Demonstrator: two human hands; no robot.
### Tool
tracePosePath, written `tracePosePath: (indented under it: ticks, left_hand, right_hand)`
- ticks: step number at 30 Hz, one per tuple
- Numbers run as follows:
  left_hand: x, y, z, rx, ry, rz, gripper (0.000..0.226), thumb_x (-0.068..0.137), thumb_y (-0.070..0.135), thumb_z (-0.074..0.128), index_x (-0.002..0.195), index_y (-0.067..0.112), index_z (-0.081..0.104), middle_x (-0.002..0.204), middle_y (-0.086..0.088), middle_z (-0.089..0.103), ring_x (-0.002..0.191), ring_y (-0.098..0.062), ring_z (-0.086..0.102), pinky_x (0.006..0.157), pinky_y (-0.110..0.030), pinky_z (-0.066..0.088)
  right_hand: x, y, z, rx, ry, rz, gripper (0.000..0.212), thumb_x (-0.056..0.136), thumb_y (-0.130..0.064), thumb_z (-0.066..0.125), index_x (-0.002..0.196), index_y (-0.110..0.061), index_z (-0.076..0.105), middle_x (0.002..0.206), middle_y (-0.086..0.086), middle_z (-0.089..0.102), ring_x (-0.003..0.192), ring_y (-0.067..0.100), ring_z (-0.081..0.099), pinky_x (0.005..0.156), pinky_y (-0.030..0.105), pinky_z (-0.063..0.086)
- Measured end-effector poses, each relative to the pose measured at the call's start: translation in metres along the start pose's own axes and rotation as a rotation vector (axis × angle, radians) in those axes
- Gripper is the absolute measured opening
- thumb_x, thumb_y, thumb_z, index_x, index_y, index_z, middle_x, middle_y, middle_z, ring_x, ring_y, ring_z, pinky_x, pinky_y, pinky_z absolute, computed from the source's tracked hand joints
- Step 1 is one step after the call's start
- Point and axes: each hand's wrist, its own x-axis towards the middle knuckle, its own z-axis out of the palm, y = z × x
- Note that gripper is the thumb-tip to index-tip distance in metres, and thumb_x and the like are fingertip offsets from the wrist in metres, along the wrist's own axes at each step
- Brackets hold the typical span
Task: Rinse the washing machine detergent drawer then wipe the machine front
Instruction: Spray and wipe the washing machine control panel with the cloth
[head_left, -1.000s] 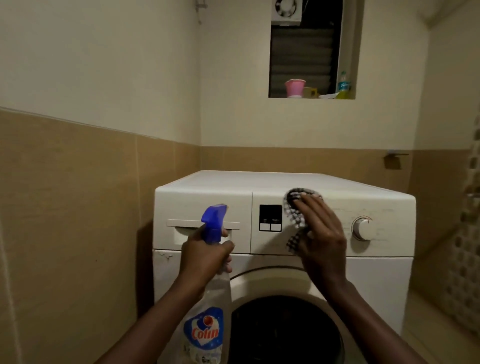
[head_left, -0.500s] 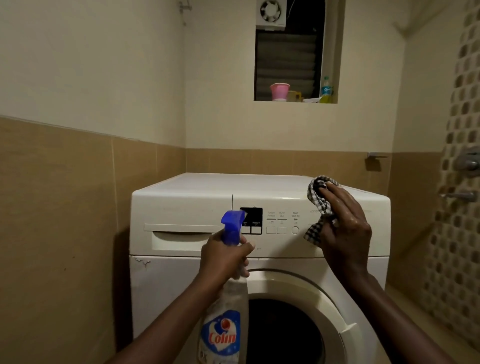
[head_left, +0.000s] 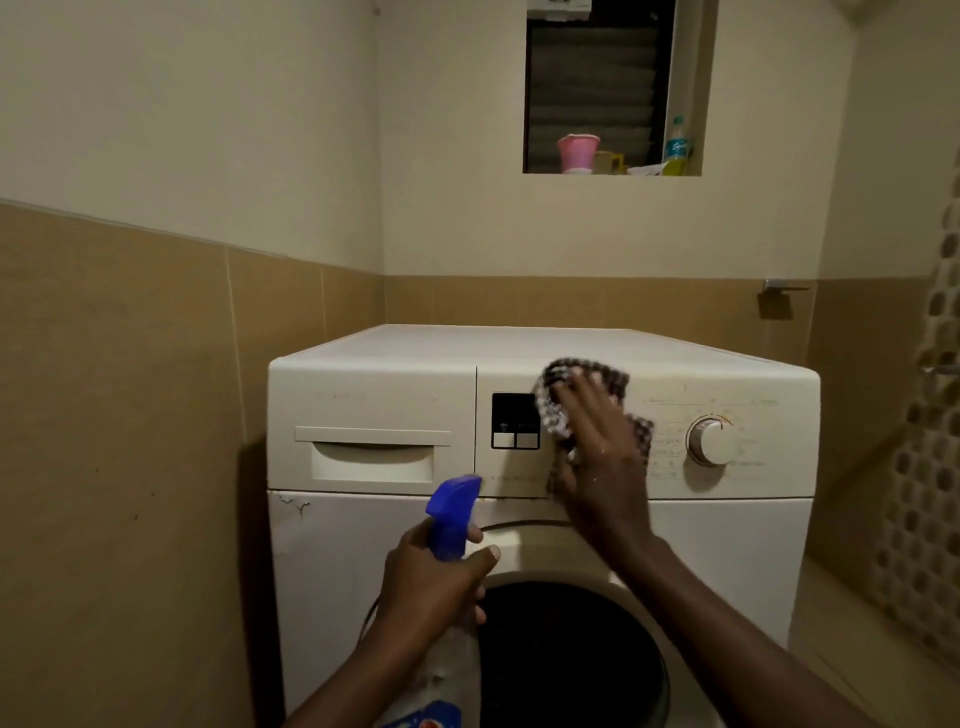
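A white front-loading washing machine (head_left: 363, 561) stands in the corner. Its detergent drawer (head_left: 373, 457) sits shut at the upper left of the front. My right hand (head_left: 597, 457) presses a black-and-white checked cloth (head_left: 558, 410) flat against the control panel, between the dark display (head_left: 514, 420) and the round dial (head_left: 716, 440). My left hand (head_left: 431, 582) grips the neck of a spray bottle with a blue trigger head (head_left: 451, 512), held upright in front of the round dark door (head_left: 566, 654).
Tan tiled walls close in on the left (head_left: 130, 441) and behind. A window ledge above holds a pink cup (head_left: 577, 151) and a bottle (head_left: 677, 143). A patterned mosaic wall (head_left: 924, 519) and a strip of floor lie to the right.
My right hand has slid the cloth leftward along the control panel, from over the dial back toward the display. The spray bottle has dropped lower in my left hand's hold.
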Motion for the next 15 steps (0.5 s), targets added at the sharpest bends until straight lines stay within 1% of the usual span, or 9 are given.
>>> tracePosePath:
  ticks: [2, 4, 6, 8, 12, 14, 15]
  left_hand:
    - [0.003, -0.002, -0.004, -0.024, 0.069, 0.000, 0.028, 0.081, 0.006, 0.076, 0.102, 0.015, 0.060, 0.078, -0.017, 0.067, 0.057, -0.024, 0.065, 0.056, -0.036, 0.058]
    - [0.006, -0.001, -0.007, -0.044, 0.120, 0.014, 0.031, 0.081, 0.004, 0.075, 0.106, 0.013, 0.058, 0.072, -0.018, 0.065, 0.054, -0.025, 0.063, 0.048, -0.032, 0.055]
    - [0.010, -0.001, -0.011, -0.046, 0.134, 0.025, 0.039, 0.080, 0.004, 0.076, 0.113, 0.011, 0.056, 0.071, -0.020, 0.065, 0.054, -0.026, 0.063, 0.047, -0.030, 0.052]
    - [0.012, -0.001, -0.014, -0.037, 0.142, 0.021, 0.046, 0.080, 0.005, 0.077, 0.118, 0.013, 0.053, 0.073, -0.019, 0.067, 0.055, -0.025, 0.065, 0.048, -0.031, 0.053]
    - [0.014, 0.004, -0.016, -0.025, 0.156, 0.058, 0.045, 0.081, 0.004, 0.075, 0.118, 0.014, 0.052, 0.079, -0.018, 0.066, 0.060, -0.025, 0.066, 0.054, -0.036, 0.057]
    - [0.014, 0.005, -0.014, -0.036, 0.154, 0.068, 0.043, 0.082, 0.005, 0.074, 0.119, 0.012, 0.053, 0.082, -0.018, 0.066, 0.062, -0.024, 0.066, 0.055, -0.035, 0.058]
    - [0.015, 0.005, -0.014, -0.044, 0.153, 0.071, 0.042, 0.083, 0.005, 0.073, 0.119, 0.013, 0.053, 0.081, -0.017, 0.066, 0.061, -0.023, 0.065, 0.054, -0.034, 0.057]
  right_hand:
    - [-0.030, -0.004, 0.023, -0.036, -0.089, -0.118, 0.071, 0.077, -0.003, 0.054, 0.145, -0.019, 0.040, 0.154, -0.001, 0.032, 0.145, 0.017, 0.024, 0.117, 0.041, 0.026]
    - [-0.054, -0.003, 0.036, -0.048, -0.133, -0.268, 0.065, 0.075, -0.009, 0.044, 0.140, -0.015, 0.048, 0.150, 0.001, 0.037, 0.143, 0.018, 0.029, 0.113, 0.041, 0.030]
    - [-0.057, 0.000, 0.040, -0.057, -0.138, -0.340, 0.062, 0.074, -0.009, 0.042, 0.135, -0.014, 0.054, 0.147, 0.003, 0.043, 0.141, 0.018, 0.033, 0.111, 0.040, 0.031]
    - [-0.043, -0.004, 0.037, -0.095, -0.147, -0.390, 0.062, 0.076, -0.009, 0.043, 0.136, -0.016, 0.053, 0.148, 0.002, 0.042, 0.142, 0.018, 0.031, 0.113, 0.040, 0.029]
    - [0.015, -0.020, 0.027, -0.144, -0.122, -0.362, 0.061, 0.080, -0.011, 0.040, 0.141, -0.019, 0.047, 0.149, 0.002, 0.041, 0.143, 0.017, 0.030, 0.116, 0.041, 0.027]
    - [0.031, -0.028, 0.027, -0.146, -0.120, -0.280, 0.062, 0.081, -0.014, 0.035, 0.142, -0.018, 0.044, 0.150, 0.002, 0.041, 0.143, 0.018, 0.030, 0.118, 0.040, 0.024]
    - [0.029, -0.030, 0.030, -0.137, -0.120, -0.240, 0.063, 0.080, -0.014, 0.034, 0.143, -0.018, 0.043, 0.150, 0.003, 0.039, 0.143, 0.018, 0.029, 0.119, 0.039, 0.022]
